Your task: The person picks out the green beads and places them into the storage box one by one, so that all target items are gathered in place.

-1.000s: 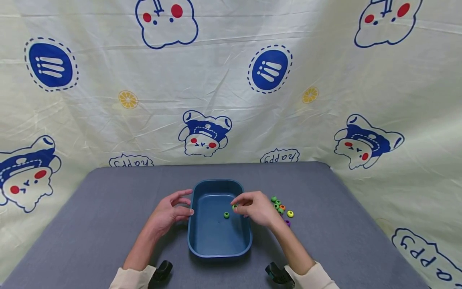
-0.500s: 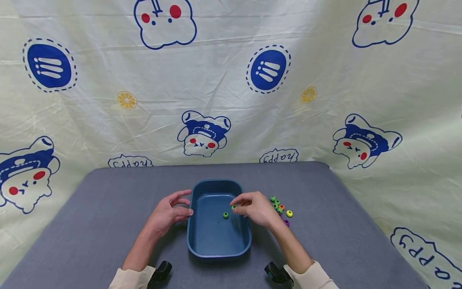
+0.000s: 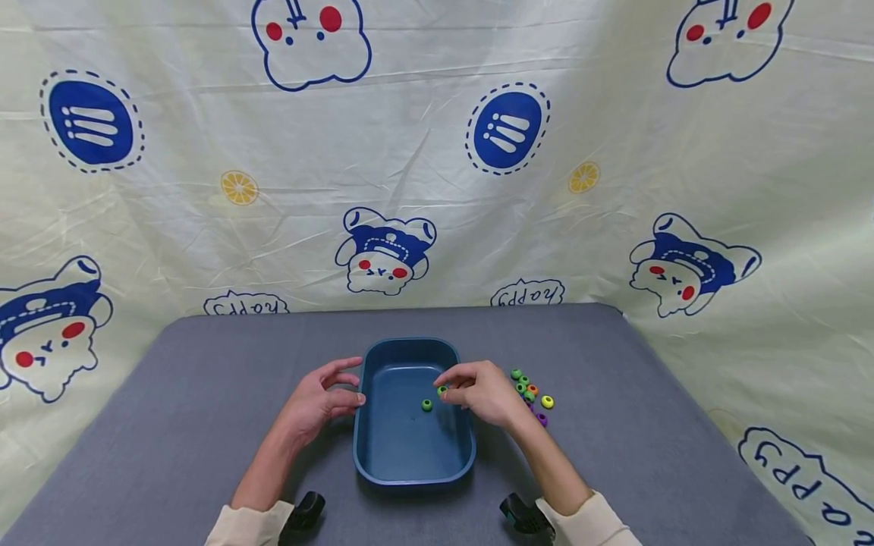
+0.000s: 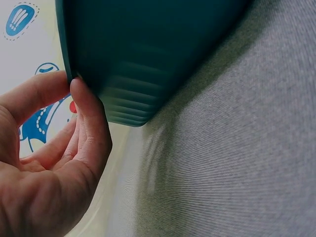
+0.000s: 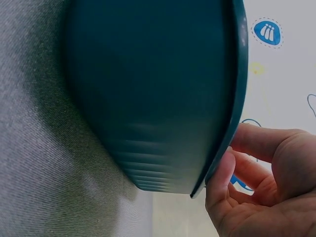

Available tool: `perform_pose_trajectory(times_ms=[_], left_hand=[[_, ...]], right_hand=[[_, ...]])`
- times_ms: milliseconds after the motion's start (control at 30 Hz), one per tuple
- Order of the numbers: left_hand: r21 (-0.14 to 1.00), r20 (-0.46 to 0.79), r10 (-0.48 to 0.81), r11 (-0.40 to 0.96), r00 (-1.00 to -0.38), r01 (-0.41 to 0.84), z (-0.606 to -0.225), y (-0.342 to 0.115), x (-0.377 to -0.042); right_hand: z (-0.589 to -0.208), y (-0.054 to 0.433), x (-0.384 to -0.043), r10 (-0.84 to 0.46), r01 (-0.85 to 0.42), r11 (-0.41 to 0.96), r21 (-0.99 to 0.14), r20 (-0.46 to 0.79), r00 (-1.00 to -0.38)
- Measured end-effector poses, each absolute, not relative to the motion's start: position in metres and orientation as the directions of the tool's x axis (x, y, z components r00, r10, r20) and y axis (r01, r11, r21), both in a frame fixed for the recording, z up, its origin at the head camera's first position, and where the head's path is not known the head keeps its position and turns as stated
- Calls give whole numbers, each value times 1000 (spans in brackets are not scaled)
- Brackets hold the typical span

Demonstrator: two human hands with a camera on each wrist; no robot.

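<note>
The upside-down word "happy" is printed on the patterned backdrop: twice just above the far edge of the tabletop, as a left print and a right print. Right of the tabletop, a larger print is cut off by the view's edge.

Head view: we note soft, fairly even light. Curtain pale, creases faintly lit, its prints stretched toward the frame edges. Muted shadow hugs the tray's near side; beads too small for crisp detail. Wrist views dimmer: we see tray walls sinking into dark teal, broad shadow across the tablecloth.
</note>
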State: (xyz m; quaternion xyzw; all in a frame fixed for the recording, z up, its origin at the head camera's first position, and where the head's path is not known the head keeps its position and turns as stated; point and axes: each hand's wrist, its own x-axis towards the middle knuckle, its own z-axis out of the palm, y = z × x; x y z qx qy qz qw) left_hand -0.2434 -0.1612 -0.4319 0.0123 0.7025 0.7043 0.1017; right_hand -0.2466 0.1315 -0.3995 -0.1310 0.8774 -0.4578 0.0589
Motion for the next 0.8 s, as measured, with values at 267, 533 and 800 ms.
perform_pose_trajectory(times_ms=[267,533,800], left_hand=[[992,-127,158,16,-979,-126,-432,-161,-244],[993,-121,158,24,-980,-118,-433,-162,-244],[993,-118,162,24,-980,-116,-433,-162,-244]], right_hand=[[-400,131,-246,-274,-161,543,-824,7,-962],[-400,131,-246,-277,-169,546,-821,13,-961],[-400,130,-246,-272,-164,547,-821,11,-962]])
